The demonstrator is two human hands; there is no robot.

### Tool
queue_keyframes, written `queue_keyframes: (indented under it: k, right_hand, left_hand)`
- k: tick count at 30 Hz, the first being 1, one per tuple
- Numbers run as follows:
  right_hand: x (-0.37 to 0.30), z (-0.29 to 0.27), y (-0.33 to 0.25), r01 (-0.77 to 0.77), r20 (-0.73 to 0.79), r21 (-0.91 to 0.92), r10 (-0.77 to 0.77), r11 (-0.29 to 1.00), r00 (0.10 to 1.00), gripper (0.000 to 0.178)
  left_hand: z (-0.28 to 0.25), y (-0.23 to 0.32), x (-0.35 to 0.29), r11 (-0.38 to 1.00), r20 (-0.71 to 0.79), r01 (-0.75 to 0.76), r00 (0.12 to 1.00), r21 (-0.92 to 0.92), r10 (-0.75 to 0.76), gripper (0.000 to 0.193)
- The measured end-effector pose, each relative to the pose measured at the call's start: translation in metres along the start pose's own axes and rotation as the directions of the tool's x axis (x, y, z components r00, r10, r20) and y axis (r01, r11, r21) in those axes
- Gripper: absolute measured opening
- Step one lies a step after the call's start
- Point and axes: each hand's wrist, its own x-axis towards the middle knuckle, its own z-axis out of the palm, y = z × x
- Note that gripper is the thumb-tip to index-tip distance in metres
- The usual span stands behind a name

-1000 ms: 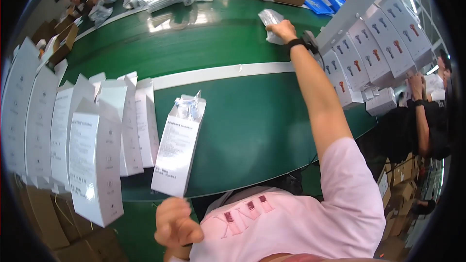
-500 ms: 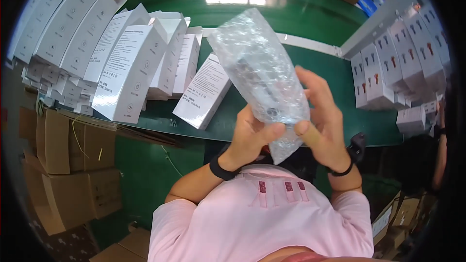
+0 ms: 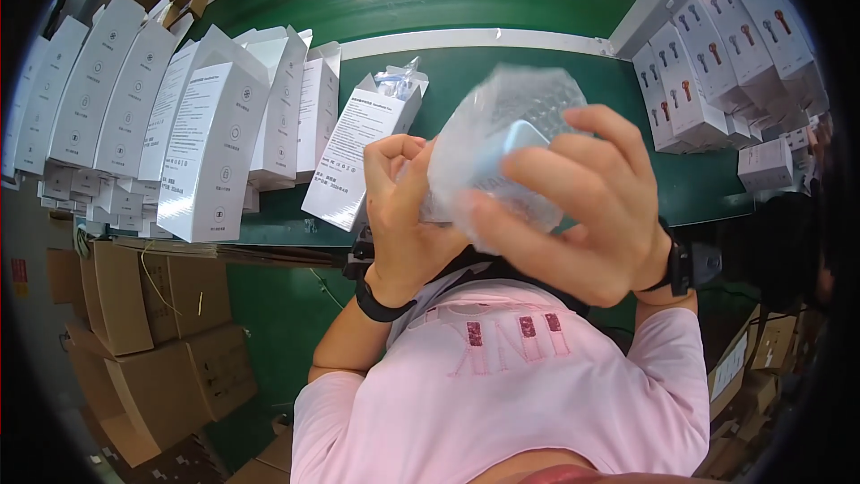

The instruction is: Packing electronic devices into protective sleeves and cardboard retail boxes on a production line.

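Note:
A translucent bubble-wrap bag is between my two hands above the near edge of the bench, its open mouth turned up and toward the right. Inside it shows the end of a light blue object; the rest is hidden by the wrap. My left hand is closed round the bag's left side. My right hand, slightly blurred, curls over the mouth, thumb and fingers on the bag and close to the blue end. Beside my left hand leans an open white box with clear plastic sticking out of its top.
Several white boxes with open flaps stand in a row on the left of the green bench. Stacked white boxes are on the right, next to a grey post. Brown cartons lie below on the left.
The bag has tipped so its mouth faces up toward me and the blue end shows. My left hand has moved left; my right hand has come over the opening.

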Motion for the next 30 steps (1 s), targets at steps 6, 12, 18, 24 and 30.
queue_keyframes:
  k: [6,12,18,24,30]
  right_hand:
    - [-0.014,0.013,-0.008,0.028,-0.064,-0.217,-0.043,0.976,0.997,0.036]
    - [-0.011,0.021,-0.009,-0.030,-0.100,-0.132,0.017,0.991,0.995,0.018]
    - [-0.015,0.021,-0.009,-0.050,-0.078,-0.099,0.043,0.994,0.996,0.018]
    - [-0.022,0.026,-0.011,-0.068,-0.103,-0.053,0.062,0.996,0.993,0.019]
    - [-0.021,0.027,-0.015,-0.089,-0.083,-0.098,0.081,0.991,0.993,0.019]
  left_hand:
    - [-0.003,-0.010,0.007,0.865,-0.201,-0.209,0.923,0.456,0.329,0.062]
    - [-0.004,-0.006,0.010,0.841,-0.192,-0.196,0.924,0.504,0.330,0.060]
    - [-0.006,-0.004,0.008,0.816,-0.157,-0.174,0.939,0.551,0.307,0.060]
    - [-0.001,-0.004,0.007,0.778,-0.138,-0.207,0.926,0.594,0.352,0.056]
    - [-0.001,0.001,0.006,0.766,-0.124,-0.227,0.921,0.601,0.370,0.045]
